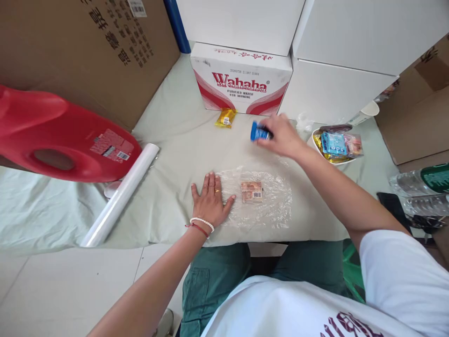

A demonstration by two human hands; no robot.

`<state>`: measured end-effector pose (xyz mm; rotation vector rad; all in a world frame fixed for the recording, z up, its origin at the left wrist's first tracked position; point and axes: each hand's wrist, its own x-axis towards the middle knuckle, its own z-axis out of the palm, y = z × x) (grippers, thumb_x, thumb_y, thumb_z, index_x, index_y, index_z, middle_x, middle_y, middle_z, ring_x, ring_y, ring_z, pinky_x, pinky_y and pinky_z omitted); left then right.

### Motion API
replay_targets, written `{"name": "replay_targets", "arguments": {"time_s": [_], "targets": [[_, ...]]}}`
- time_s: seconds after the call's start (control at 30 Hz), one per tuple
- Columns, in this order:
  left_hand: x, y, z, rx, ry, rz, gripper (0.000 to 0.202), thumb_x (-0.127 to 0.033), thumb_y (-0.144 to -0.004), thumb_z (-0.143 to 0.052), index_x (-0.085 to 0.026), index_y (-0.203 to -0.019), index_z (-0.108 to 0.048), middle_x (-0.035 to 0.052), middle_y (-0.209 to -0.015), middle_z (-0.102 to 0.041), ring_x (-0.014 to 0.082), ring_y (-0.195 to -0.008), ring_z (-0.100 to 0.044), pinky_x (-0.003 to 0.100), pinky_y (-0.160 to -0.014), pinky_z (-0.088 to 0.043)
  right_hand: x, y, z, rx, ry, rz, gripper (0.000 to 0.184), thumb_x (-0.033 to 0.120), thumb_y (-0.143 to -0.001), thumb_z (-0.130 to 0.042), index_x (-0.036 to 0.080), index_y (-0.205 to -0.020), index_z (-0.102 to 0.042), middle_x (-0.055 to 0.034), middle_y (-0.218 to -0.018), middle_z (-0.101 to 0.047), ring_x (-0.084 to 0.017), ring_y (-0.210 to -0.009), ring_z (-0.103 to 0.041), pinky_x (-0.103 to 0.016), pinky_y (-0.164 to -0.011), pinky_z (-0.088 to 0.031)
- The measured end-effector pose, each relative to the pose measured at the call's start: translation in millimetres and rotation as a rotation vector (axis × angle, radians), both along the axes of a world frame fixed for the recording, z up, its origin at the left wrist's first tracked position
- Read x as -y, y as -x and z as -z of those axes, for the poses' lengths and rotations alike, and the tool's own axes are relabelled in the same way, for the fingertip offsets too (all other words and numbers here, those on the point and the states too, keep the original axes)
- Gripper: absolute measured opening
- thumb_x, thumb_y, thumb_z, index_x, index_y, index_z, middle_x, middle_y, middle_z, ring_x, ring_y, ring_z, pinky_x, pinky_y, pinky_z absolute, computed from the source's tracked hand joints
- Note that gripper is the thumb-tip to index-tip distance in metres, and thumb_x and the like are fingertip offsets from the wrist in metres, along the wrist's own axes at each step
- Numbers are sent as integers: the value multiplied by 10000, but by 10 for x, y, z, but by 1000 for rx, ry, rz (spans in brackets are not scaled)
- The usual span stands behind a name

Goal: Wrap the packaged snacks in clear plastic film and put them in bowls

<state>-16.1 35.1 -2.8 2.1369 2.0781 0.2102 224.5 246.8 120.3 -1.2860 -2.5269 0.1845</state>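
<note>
My left hand (210, 201) lies flat on the cloth-covered table, fingers spread, its thumb at the left edge of a crinkled sheet of clear plastic film (277, 210). On that film rests a small pinkish-brown snack packet (251, 192) with a barcode label. Above and beyond the film, my right hand (282, 135) grips a small blue packet (259, 132), slightly blurred; part of it is hidden by the fingers. Farther back, a yellow wrapped packet (226, 118) lies against the front of a Wahaha water carton (242, 84).
A white bowl (314, 142) of assorted packets stands at right, near a paper cup (366, 112). To the left are a roll of plastic film (121, 196) and a large red jug (70, 135). White boxes (345, 37) line the back; plastic bottles (409, 182) sit far right.
</note>
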Motion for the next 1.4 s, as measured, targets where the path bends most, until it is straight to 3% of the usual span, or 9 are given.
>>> {"name": "replay_targets", "arguments": {"time_s": [0.13,0.2,0.3,0.4,0.63,0.77,0.97,1.2,1.4], "targets": [[-9,-26,-6,-17,-2,-12,881,-627,-1025,-287,-31,-1672,-246,257,-1750,-197,393,-1643,-191,733,-1281,-55,1003,84,205,86,276,-183,467,527,-879,-772,158,-1162,-728,-109,-1049,-653,-285,-1014,-533,-390,-902,-418],[-8,-38,-19,-25,-6,-16,875,-626,-1026,-278,-34,-1670,-260,251,-1751,-202,387,-1643,-197,716,-1288,-71,1314,122,402,142,276,-181,504,525,-908,-753,162,-1255,-705,-150,-1189,-648,-323,-1133,-514,-417,-959,-406],[-2,-49,-38,-42,-10,-16,874,-627,-1028,-258,-26,-1663,-277,244,-1748,-219,370,-1643,-205,681,-1303,-86,1529,126,636,195,186,-182,583,486,-959,-713,150,-1423,-609,-184,-1340,-617,-362,-1291,-452,-482,-1095,-343],[-1,-50,-40,-71,-16,-14,890,-630,-1028,-242,6,-1648,-292,249,-1744,-227,363,-1643,-210,672,-1310,-73,1554,48,689,226,155,-158,561,460,-994,-672,136,-1444,-584,-184,-1297,-639,-360,-1286,-464,-492,-1124,-326],[-25,-24,37,-70,-48,-1,873,-612,-1027,-234,-3,-1649,-300,255,-1736,-252,358,-1640,-221,666,-1312,-61,1526,78,513,139,184,-33,600,499,-1015,-637,164,-1501,-530,-185,-1323,-625,-343,-1301,-470,-464,-1095,-364],[-29,-15,52,-34,-67,3,850,-585,-1025,-250,-11,-1650,-302,265,-1727,-272,376,-1631,-242,686,-1301,-77,1511,278,622,157,238,-30,582,447,-1027,-622,161,-1523,-514,-195,-1367,-614,-338,-1358,-460,-501,-1165,-318],[-30,-22,24,-1,-63,11,847,-583,-1021,-272,-11,-1643,-320,270,-1726,-272,379,-1631,-242,681,-1301,-74,1543,284,721,101,298,-44,735,577,-1019,-567,172,-1611,-405,-221,-1578,-486,-383,-1514,-334,-650,-1237,-215],[-22,-32,-7,-27,-36,-4,829,-576,-1026,-265,-35,-1652,-312,264,-1732,-262,362,-1640,-223,666,-1305,-62,1644,235,723,216,229,-73,698,312,-984,-648,221,-1624,-386,-212,-1487,-557,-359,-1499,-368,-687,-1251,-147],[-32,-38,-3,-8,-37,-9,858,-584,-1020,-286,14,-1636,-310,270,-1726,-273,368,-1636,-228,682,-1303,-62,1453,144,692,202,254,-112,690,314,-1001,-625,157,-1632,-395,-230,-1537,-508,-359,-1518,-349,-651,-1269,-143]]}}
